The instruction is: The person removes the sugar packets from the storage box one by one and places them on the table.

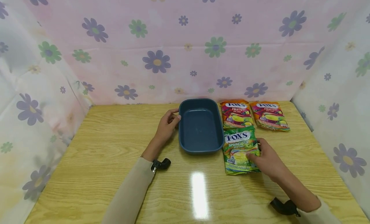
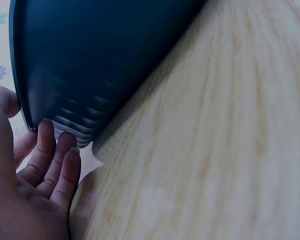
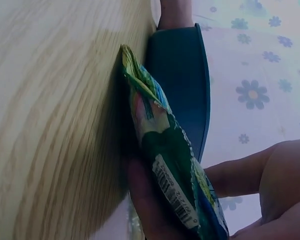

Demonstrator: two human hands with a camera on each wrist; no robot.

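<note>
An empty dark blue rectangular plastic bin (image 1: 200, 129) stands in the middle of the table in the head view. My left hand (image 1: 167, 126) holds its left rim, thumb at the edge and fingertips against the outer wall, as the left wrist view of the bin (image 2: 95, 55) shows. With thumb and fingers, my right hand (image 1: 269, 159) grips the right side of a green bag of Fox's Spring Tea candy (image 1: 238, 147), just right of the bin. In the right wrist view that candy bag (image 3: 165, 145) is tilted above the table, its barcode side showing.
Two red-orange bags of Fox's Fruits candy lie behind the green one: one candy bag (image 1: 235, 114) beside the bin, another bag (image 1: 270, 116) farther right. Flowered cloth (image 1: 185, 57) hangs behind and at both sides of the wooden table (image 1: 115, 137).
</note>
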